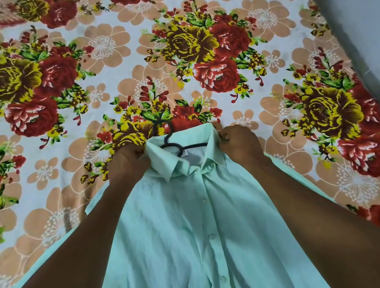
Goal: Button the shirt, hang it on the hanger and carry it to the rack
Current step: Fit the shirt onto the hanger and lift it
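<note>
Mint-green shirt (196,229) lies front-up on floral bedsheet (121,55), placket buttoned, long axis running from viewer toward collar, collar pointing away. Black hanger (171,144) sits inside neck opening, hook poking out past collar. Left hand (128,159) and right hand (240,142) both curled, gripping shirt at collar sides

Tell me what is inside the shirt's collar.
A black hanger sits inside the mint shirt; its hook and part of its bar show at the open collar. The hanger's arms are covered by fabric, so their seating cannot be seen.
</note>
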